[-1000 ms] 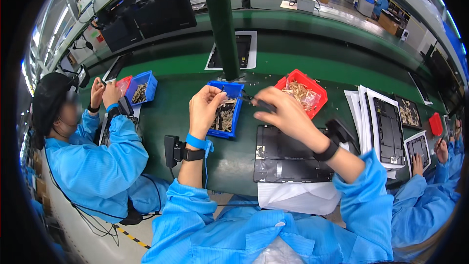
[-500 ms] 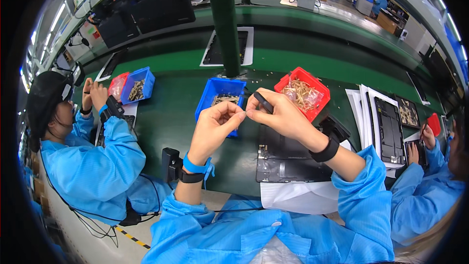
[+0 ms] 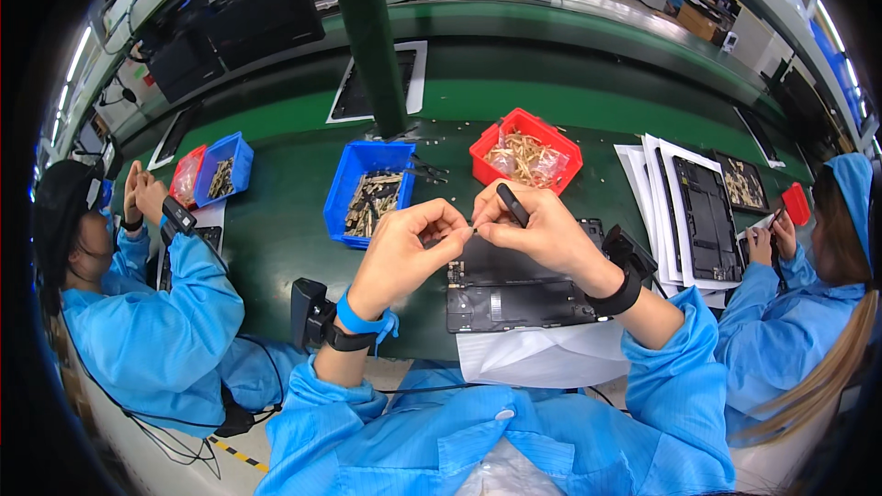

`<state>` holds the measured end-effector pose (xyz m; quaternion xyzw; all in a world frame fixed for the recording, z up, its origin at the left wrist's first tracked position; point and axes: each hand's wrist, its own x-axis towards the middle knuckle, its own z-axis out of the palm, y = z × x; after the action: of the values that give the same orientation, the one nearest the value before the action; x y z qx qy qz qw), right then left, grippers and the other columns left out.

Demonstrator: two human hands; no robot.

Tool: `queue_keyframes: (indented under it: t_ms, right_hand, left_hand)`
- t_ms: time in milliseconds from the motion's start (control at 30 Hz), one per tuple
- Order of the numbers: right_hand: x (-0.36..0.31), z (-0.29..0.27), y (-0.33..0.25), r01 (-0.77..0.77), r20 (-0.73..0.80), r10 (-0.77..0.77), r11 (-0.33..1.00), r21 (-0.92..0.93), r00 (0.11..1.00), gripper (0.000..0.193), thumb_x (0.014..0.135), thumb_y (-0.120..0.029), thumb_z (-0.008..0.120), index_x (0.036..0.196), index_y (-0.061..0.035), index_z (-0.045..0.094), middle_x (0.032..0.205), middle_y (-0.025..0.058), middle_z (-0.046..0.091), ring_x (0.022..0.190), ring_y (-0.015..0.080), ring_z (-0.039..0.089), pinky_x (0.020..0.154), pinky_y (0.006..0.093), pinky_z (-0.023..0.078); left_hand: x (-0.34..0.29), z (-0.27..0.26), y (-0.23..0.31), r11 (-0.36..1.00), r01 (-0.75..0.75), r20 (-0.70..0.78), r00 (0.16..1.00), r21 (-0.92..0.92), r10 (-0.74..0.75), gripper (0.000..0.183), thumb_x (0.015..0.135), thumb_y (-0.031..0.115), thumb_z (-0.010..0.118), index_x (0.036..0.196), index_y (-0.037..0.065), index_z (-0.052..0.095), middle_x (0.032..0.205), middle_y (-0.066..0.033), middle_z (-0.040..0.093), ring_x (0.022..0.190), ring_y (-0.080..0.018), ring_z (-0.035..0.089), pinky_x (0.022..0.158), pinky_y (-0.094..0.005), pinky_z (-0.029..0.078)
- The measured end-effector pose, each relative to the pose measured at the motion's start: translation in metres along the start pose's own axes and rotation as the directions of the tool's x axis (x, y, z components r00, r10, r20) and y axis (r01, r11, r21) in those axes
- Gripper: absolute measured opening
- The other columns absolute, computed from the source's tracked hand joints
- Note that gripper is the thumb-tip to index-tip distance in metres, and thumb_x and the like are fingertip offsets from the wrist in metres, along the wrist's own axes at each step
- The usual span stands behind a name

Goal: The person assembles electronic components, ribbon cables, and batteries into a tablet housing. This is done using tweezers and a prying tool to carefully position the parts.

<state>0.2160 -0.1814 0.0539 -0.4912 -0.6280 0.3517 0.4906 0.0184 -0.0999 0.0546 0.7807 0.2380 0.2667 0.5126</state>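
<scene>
My left hand (image 3: 404, 253), a blue band and a black strap on its wrist, has thumb and fingers pinched together on a tiny piece (image 3: 474, 231) too small to name. From the other side my right hand (image 3: 547, 234) meets it fingertip to fingertip. A black pen-like tool (image 3: 512, 205) is tucked between the fingers of my right hand, its lower end hidden. Both hands are raised above a black flat device panel (image 3: 519, 298) on the bench. Just beyond my left hand stands a blue bin (image 3: 335, 191) of small metallic and tan strips.
A red bin (image 3: 574, 170) of tan strips and clear bags stands beyond my right hand. Black tweezers (image 3: 427, 170) lie between the bins. Stacked panels and white sheets (image 3: 648, 220) are at right. Co-workers (image 3: 152, 340) sit on both sides; a green post (image 3: 367, 37) rises ahead.
The view has shifted, so the bench things appear further left. My hands look lower against the bins, fingertips still together, and the blue bin's contents show more fully.
</scene>
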Motion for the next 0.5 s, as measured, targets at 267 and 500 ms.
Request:
queue_keyframes:
  t_ms: [267,500]
  right_hand:
    - [-0.033,-0.002,-0.001,-0.119,-0.111,0.138,0.979,0.164,0.984,0.009,0.086,-0.007,0.067,0.089,0.0016,0.069,0.101,0.0043,0.061,0.086,0.0084,0.058,0.079,0.0248,0.045]
    - [-0.056,-0.001,-0.003,-0.182,-0.233,0.215,0.971,0.155,0.948,0.008,0.088,-0.006,0.067,0.086,0.0015,0.069,0.104,0.0037,0.061,0.085,0.0078,0.058,0.075,0.0231,0.046]
  left_hand:
    - [-0.008,0.043,0.010,0.708,-0.320,-0.229,0.795,0.629,0.562,0.021,0.071,0.006,0.080,0.089,0.006,0.069,0.092,-0.0044,0.061,0.089,-0.0214,0.058,0.070,-0.0332,0.044]
    - [-0.014,0.063,0.012,0.534,-0.383,-0.098,0.738,0.754,0.668,0.021,0.072,0.007,0.076,0.092,0.008,0.069,0.094,-0.0025,0.061,0.098,-0.0230,0.057,0.082,-0.0427,0.036]
